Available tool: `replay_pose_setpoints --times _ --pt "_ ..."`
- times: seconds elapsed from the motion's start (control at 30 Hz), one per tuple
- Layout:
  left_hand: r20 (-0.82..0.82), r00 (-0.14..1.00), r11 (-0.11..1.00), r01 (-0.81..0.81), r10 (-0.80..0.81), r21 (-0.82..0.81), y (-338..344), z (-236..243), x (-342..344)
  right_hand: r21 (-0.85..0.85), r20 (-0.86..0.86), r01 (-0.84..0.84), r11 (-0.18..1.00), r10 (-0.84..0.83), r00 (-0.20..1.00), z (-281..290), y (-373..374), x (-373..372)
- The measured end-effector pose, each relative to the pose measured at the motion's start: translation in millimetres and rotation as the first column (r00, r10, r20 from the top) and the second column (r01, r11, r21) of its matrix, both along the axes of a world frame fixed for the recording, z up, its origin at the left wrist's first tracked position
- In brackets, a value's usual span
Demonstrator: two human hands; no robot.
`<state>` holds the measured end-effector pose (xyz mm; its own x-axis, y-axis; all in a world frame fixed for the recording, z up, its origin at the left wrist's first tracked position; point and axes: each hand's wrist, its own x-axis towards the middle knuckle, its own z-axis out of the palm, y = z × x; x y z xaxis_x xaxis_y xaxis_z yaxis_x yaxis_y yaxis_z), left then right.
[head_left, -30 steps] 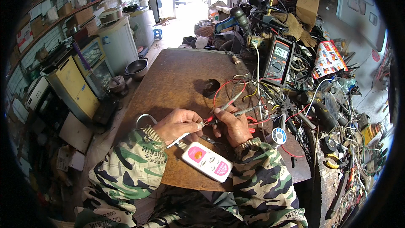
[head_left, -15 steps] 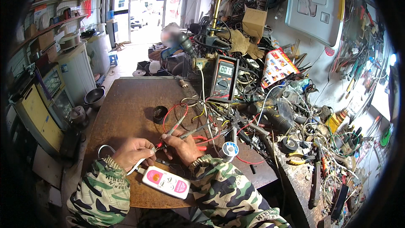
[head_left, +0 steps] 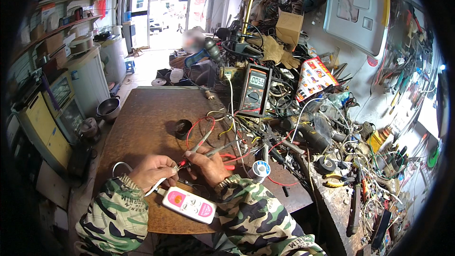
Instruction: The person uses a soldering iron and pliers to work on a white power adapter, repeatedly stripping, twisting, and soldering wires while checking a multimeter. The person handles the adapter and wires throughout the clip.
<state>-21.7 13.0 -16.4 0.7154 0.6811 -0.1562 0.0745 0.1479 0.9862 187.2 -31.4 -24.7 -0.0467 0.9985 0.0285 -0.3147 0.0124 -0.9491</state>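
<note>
My left hand (head_left: pixel 152 170) pinches the end of a white cord (head_left: pixel 155 188), which appears to carry a plug, though the fingers cover most of it. Opposite it, my right hand (head_left: pixel 208 166) grips a pair of test probes, a red one (head_left: pixel 183 163) and a dark one (head_left: pixel 222 147), like chopsticks. Their tips meet the cord end, but exact contact is too small to tell. Just below both hands lies a white and pink power strip (head_left: pixel 189 205) on the brown table (head_left: pixel 142 114). A multimeter (head_left: pixel 255 92) with a lit display stands upright beyond.
A small dark cup (head_left: pixel 182 129) sits beyond my hands. Right of my right hand are a solder spool (head_left: pixel 259 170) and red-handled pliers (head_left: pixel 228 161). Tangled wires and tools cover the right bench, with black tape (head_left: pixel 327 163). A pot (head_left: pixel 108 108) stands left of the table.
The multimeter's displayed reading has changed. Both hands keep nearly the same hold, with the probes still at the cord end. The whole view has shifted slightly.
</note>
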Motion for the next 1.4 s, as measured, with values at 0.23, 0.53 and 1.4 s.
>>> replay_pose_setpoints --times 0.23,0.53,1.4 --pt "0.014 1.000 1.000 0.021 -0.021 -0.005 1.7 -0.9 0.5 0.007 -0.012 -0.005 1.000 0.005 1.000 -4.6 2.4 0.7" --pt "0.004 1.000 0.999 0.024 -0.024 0.030 1.6 -2.1 -0.3 -0.018 -0.017 0.043 0.999 -0.043 0.999 2.6 -0.2 -2.8" --pt "0.023 0.999 0.999 0.031 -0.031 0.022 2.6 -3.4 1.4 -0.013 -0.012 0.020 1.000 -0.021 1.000 -2.2 1.1 0.5"
